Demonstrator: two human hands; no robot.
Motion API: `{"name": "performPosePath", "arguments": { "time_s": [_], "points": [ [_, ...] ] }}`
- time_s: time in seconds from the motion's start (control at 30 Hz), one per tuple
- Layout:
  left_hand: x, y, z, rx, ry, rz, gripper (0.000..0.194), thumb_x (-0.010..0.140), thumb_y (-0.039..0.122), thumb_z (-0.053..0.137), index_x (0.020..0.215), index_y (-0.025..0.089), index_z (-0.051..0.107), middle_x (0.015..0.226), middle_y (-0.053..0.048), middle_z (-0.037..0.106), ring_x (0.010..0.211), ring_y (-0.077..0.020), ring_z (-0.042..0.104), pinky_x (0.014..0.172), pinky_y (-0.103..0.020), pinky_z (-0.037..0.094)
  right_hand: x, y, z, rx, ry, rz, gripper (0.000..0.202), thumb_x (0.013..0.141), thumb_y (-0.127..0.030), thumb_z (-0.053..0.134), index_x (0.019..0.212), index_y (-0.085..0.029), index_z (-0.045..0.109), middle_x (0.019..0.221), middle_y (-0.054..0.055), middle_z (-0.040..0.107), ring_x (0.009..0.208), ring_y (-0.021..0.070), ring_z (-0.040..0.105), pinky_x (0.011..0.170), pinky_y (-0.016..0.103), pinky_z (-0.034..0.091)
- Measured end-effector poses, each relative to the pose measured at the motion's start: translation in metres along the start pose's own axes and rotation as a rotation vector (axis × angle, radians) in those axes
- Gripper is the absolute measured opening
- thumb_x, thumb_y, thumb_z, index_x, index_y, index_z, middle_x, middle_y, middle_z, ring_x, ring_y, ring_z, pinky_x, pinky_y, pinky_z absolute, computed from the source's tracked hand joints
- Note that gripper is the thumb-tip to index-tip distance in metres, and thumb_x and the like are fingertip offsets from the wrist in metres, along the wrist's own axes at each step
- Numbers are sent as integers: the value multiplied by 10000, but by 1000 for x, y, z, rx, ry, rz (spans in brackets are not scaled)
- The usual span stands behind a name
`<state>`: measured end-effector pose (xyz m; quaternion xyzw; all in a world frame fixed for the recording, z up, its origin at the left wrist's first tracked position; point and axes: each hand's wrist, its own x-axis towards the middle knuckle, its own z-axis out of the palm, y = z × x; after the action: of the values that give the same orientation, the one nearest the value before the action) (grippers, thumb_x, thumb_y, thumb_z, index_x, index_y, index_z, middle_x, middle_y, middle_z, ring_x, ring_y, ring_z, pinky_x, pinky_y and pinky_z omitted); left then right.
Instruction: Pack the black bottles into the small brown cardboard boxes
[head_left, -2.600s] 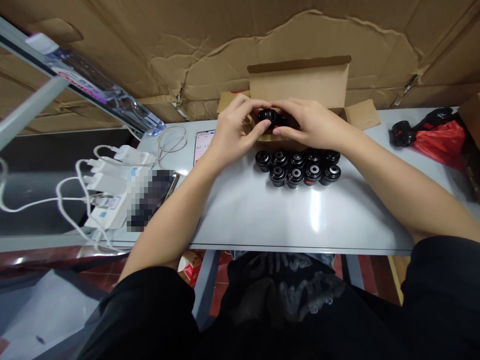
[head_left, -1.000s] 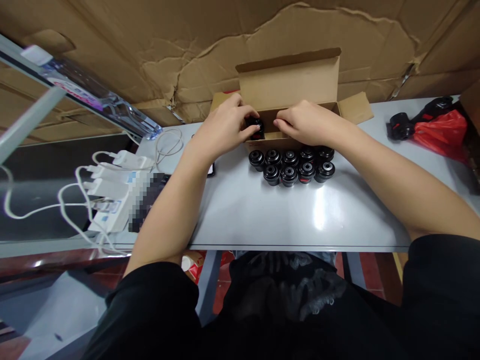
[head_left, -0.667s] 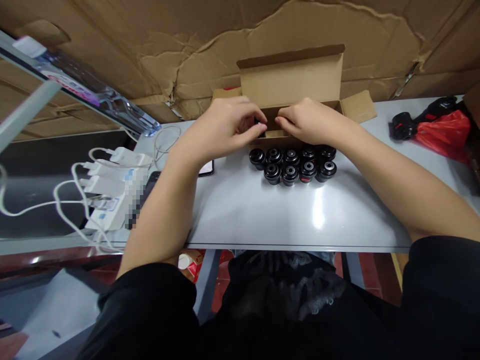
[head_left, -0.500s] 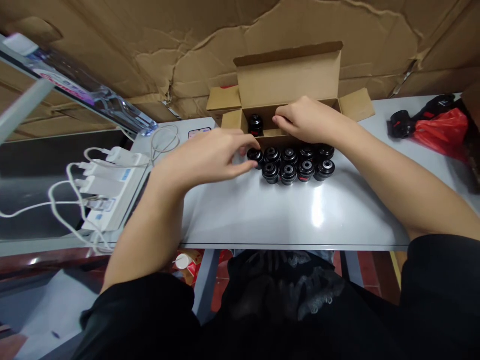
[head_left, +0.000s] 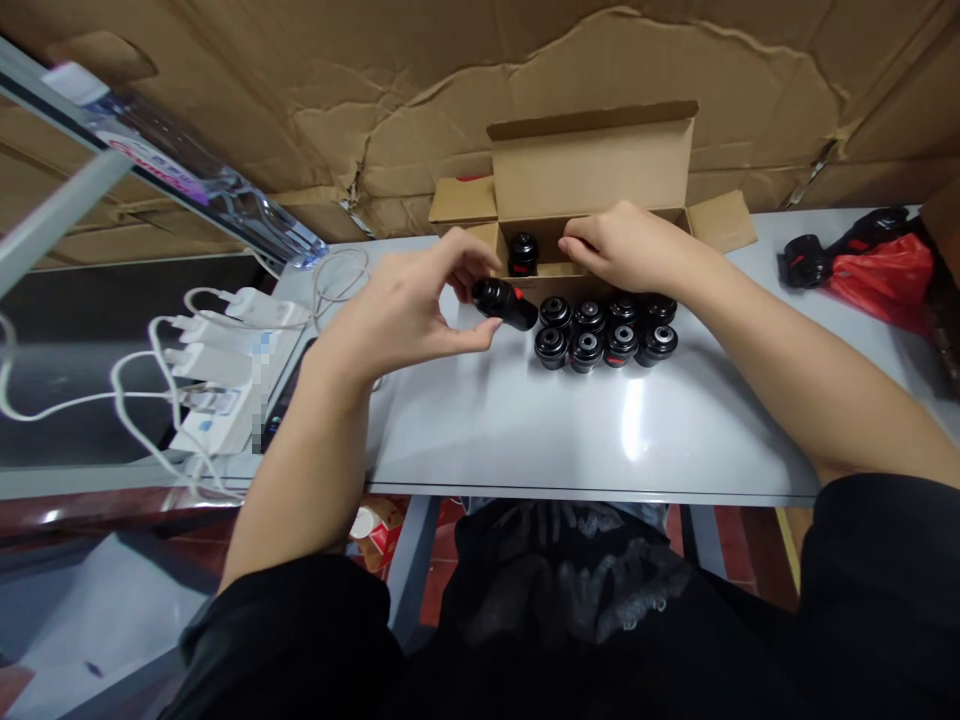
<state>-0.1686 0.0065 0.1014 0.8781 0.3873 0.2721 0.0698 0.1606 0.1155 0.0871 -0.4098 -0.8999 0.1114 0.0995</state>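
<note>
My left hand [head_left: 442, 300] holds a black cylindrical part with a red mark [head_left: 506, 302] between thumb and fingers. It is tilted, just left of two rows of similar black parts [head_left: 587, 350] standing upright on the table. Behind the rows lies an open cardboard box [head_left: 592, 165], flaps spread. One more black part [head_left: 523, 253] stands inside, at its left end. Over the middle of the box is my right hand [head_left: 615, 243], its fingers curled down at the opening. What they grip, if anything, is hidden.
On the left, a white power strip [head_left: 217, 420] with chargers and cables sits beside a dark phone [head_left: 281, 400]. A plastic bottle [head_left: 195, 170] lies along the metal frame. At the right are black parts [head_left: 806, 262] and a red plastic bag [head_left: 889, 280]. Cardboard [head_left: 420, 120] covers the back.
My left hand has taken the leftmost black part from the back row, lifting and tilting it to the left. The right hand stays over the box. The view has shifted slightly.
</note>
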Motion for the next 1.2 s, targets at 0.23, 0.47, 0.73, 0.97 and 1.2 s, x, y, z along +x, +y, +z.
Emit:
{"name": "performPosePath", "arguments": {
  "time_s": [0.23,0.47,0.73,0.97,1.2],
  "points": [
    [27,-27,5,129,205,256,418,1145,465,812,1501,248,847,1229,-93,877,948,-238,829,830,-432,776,0,-1,-1,-4,-7,14,420,1340,-463,583,1145,-224,867,986,169,845,948,408,794,873,508,500],
    [25,-97,54,-124,478,-80,663,1076,823,924,1492,353,713,1240,-48,884,1165,-298,869,1104,-598,805,0,2,-1,-17,-22,-3,485,1344,-498,514,1139,-242,872,944,153,830,922,391,770,884,522,533],
    [18,-86,83,-52,467,-7,640,1144,866,807,1482,323,813,1280,-89,831,1220,-315,890,1083,-501,818,-1,-1,-6,-16,-36,17,524,1345,-582,510,1147,-244,860,972,163,834,923,393,763,916,514,537],
    [18,-64,86,-99,473,-15,709,1164,945,755,1546,349,804,1320,-102,832,1254,-321,901,1096,-543,842,-3,2,-8,-14,-48,-17,502,1339,-546,495,1158,-246,854,1018,164,856,911,384,748,908,512,526],
    [20,-34,93,-203,484,-192,623,1103,839,929,1496,361,854,1333,-97,864,1282,-332,904,1075,-597,867,-2,10,-1,-34,-9,-21,436,1315,-442,526,1117,-248,862,1032,171,894,931,406,783,901,521,541]
  ]
}}
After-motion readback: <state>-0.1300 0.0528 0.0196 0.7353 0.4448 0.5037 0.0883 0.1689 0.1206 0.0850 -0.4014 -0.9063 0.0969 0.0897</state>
